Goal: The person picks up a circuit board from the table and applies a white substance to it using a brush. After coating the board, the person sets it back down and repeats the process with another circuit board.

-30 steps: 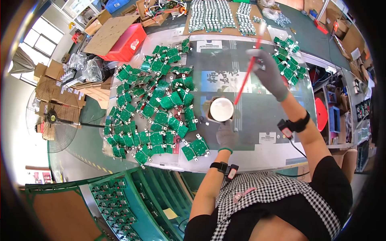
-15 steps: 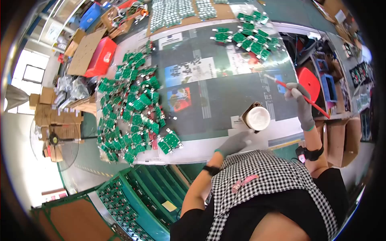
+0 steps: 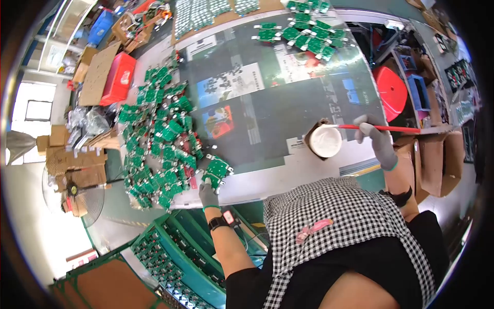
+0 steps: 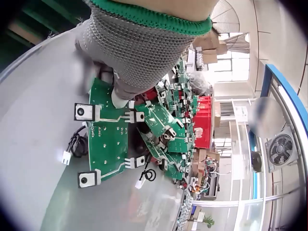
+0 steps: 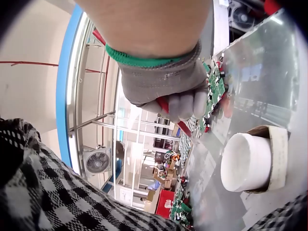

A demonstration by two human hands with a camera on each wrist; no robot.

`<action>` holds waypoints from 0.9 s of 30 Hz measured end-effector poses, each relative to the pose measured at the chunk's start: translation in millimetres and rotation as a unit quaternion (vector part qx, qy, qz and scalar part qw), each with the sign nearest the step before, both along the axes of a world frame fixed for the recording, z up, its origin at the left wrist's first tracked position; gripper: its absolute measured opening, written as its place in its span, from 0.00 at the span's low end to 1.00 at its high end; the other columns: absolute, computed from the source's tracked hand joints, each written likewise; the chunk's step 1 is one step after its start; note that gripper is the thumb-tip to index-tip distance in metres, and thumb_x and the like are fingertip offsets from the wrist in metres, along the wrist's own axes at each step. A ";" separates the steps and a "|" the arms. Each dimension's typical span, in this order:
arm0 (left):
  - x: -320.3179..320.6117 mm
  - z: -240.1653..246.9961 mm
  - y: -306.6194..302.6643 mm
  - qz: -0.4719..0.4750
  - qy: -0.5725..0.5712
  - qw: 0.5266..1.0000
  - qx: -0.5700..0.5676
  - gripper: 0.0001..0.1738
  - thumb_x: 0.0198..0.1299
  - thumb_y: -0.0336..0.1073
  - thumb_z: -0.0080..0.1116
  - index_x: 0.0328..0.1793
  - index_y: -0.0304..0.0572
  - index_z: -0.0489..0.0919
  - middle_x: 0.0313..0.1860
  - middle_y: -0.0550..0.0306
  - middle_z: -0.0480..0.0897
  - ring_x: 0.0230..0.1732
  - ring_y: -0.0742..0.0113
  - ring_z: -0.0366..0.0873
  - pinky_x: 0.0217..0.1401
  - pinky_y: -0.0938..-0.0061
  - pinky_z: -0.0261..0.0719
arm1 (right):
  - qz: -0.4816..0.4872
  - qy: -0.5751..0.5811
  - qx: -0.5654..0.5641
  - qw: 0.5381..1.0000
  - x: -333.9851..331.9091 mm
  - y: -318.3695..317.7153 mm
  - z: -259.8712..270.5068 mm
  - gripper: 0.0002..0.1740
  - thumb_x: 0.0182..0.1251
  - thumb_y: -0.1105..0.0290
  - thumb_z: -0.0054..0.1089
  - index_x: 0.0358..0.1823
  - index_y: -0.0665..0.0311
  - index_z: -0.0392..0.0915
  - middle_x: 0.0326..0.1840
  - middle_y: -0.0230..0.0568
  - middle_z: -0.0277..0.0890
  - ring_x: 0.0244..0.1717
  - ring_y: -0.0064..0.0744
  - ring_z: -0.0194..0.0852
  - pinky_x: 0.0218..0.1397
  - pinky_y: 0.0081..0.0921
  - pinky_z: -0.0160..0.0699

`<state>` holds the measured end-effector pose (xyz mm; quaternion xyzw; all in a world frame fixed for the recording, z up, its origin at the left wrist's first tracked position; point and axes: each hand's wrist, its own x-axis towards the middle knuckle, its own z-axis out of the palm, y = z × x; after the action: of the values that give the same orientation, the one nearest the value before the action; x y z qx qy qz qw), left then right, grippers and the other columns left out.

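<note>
At the table's front edge, my gloved left hand [image 3: 208, 194] pinches the near end of a green circuit board [image 3: 216, 172]. In the left wrist view the thumb lies on top of the board [image 4: 108, 144], with fingers partly hidden behind its edge. White connectors on short black leads show beside it. My gloved right hand [image 3: 380, 144] holds a thin red-handled brush [image 3: 404, 129] nearly level, its pale tip over the rim of a white round pot [image 3: 325, 142]. The pot sits in a cut cardboard holder [image 5: 278, 159] near the front edge.
Many circuit boards [image 3: 164, 129] lie piled along the table's left side, and a smaller group [image 3: 309, 33] at the back right. A red bin [image 3: 119, 80] stands beyond the left pile. A red stool [image 3: 390, 88] and open cardboard boxes [image 3: 440, 165] stand to the right.
My left hand has left the pot and moved left to the circuit board. The pot now stands nearer the front right. The brush has swung from upright to level, tip at the pot.
</note>
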<state>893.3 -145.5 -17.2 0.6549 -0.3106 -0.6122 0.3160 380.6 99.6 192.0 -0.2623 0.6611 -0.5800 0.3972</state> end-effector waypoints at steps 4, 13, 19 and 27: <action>-62.8 56.5 26.1 0.029 0.026 0.999 -0.032 0.08 0.68 0.40 0.56 0.46 0.48 0.71 0.29 0.68 0.75 0.24 0.80 0.68 0.23 0.81 0.68 | 0.022 -0.029 0.032 0.999 -2.2 4.3 -5.2 0.12 0.66 0.68 0.49 0.41 0.70 0.78 0.25 0.36 0.76 0.26 0.21 0.72 0.32 0.20 0.71; -131.6 122.7 25.8 -0.057 0.084 0.981 -0.167 0.11 0.72 0.41 0.50 0.52 0.42 0.71 0.39 0.62 0.78 0.33 0.77 0.75 0.31 0.82 0.74 | 0.044 -0.066 0.123 0.989 20.5 -6.8 -46.7 0.08 0.64 0.68 0.54 0.31 0.65 0.76 0.19 0.30 0.71 0.19 0.18 0.70 0.24 0.20 0.70; -186.5 149.7 38.1 -0.119 0.104 0.975 -0.154 0.15 0.71 0.43 0.51 0.53 0.39 0.74 0.38 0.62 0.79 0.32 0.79 0.76 0.30 0.83 0.76 | 0.053 0.047 0.114 0.991 25.3 -8.4 -53.9 0.09 0.65 0.67 0.53 0.31 0.65 0.75 0.20 0.32 0.71 0.19 0.20 0.72 0.25 0.23 0.72; -211.1 139.2 49.3 -0.164 0.126 0.972 -0.112 0.13 0.70 0.44 0.52 0.49 0.41 0.75 0.32 0.64 0.79 0.24 0.81 0.74 0.21 0.87 0.71 | 0.090 0.033 0.096 0.991 8.0 -15.3 -48.1 0.10 0.67 0.64 0.51 0.35 0.62 0.75 0.25 0.37 0.73 0.27 0.27 0.75 0.31 0.27 0.71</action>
<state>682.3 -96.3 122.0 0.4731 -0.4384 -0.6944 0.3190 388.6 84.3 143.9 -0.3005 0.7002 -0.4671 0.4486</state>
